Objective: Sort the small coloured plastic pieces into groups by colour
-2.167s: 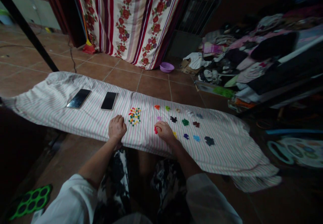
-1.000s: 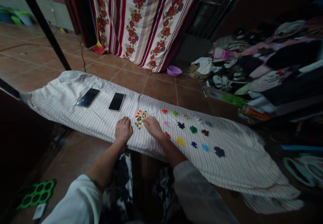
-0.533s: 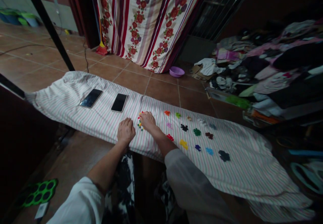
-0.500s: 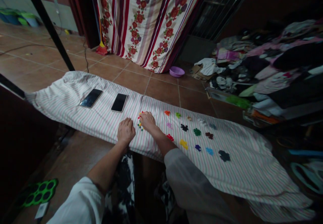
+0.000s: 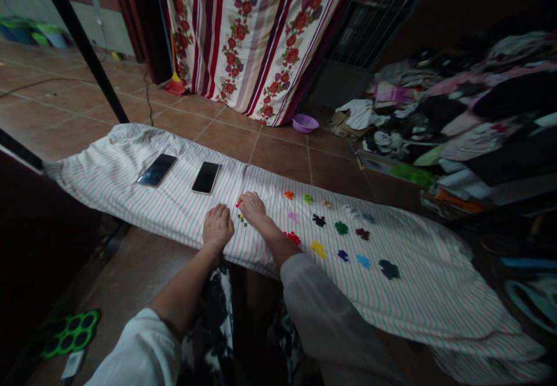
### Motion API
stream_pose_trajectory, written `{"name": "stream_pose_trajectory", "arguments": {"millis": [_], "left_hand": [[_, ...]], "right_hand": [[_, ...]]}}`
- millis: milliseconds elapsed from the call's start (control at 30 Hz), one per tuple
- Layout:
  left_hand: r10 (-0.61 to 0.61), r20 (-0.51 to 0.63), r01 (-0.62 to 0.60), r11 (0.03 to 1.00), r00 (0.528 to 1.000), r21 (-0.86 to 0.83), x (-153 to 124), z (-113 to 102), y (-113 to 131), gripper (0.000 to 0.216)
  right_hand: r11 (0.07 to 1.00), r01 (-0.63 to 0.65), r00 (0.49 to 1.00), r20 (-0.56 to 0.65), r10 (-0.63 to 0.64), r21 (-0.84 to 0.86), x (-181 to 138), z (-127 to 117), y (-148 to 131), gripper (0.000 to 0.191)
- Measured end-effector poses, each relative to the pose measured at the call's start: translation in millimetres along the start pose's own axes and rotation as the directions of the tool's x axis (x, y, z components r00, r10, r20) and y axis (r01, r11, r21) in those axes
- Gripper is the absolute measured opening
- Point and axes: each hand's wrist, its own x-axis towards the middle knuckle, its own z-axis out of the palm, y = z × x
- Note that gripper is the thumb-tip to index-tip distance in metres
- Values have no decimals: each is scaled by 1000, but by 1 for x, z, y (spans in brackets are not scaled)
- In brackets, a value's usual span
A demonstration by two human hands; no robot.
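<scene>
A long striped cloth point(image 5: 143, 206) covers a low bench in front of me. My right hand point(image 5: 252, 206) rests on a mixed pile of small coloured pieces point(image 5: 240, 217), fingers curled down over it; whether they grip a piece is hidden. My left hand point(image 5: 218, 227) lies just left of the pile, fingers curled loosely against the cloth. To the right lie sorted little heaps: red point(image 5: 292, 237), yellow point(image 5: 318, 249), green point(image 5: 340, 227), blue point(image 5: 340, 255), light blue point(image 5: 362, 260) and a dark one point(image 5: 389, 269).
Two phones point(image 5: 157, 170) point(image 5: 206, 177) lie on the cloth at the left. A flowered curtain point(image 5: 256, 32) hangs behind, with a purple bowl point(image 5: 305, 123) on the tiled floor. Piled clothes point(image 5: 456, 101) fill the right. A green tray point(image 5: 65, 335) lies at lower left.
My right hand moved left from the red heap onto the mixed pile and now covers most of it. My left hand stayed in place.
</scene>
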Motion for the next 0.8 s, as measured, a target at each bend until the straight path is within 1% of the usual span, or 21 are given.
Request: {"name": "stream_pose_trajectory", "arguments": {"millis": [100,267,467,633,800], "left_hand": [[-2,6,2,1000,1000,-4,0,-1,0,33],[-2,10,2,1000,1000,-6,1,-2,1,34],[11,-8,-11,1000,1000,10,0,-1,0,32],[8,2,-8,1000,1000,7,0,0,0,33],[7,-6,-7,1000,1000,15,0,1,-1,33]], "right_hand": [[999,53,999,12,-53,-5,0,-2,-3,15],[997,70,997,16,-70,-21,0,-2,-4,14],[988,151,988,15,-151,-28,1,1,-3,12],[989,149,989,14,-149,-10,1,3,-5,9],[990,137,990,-43,-135,40,-3,2,-3,13]]}}
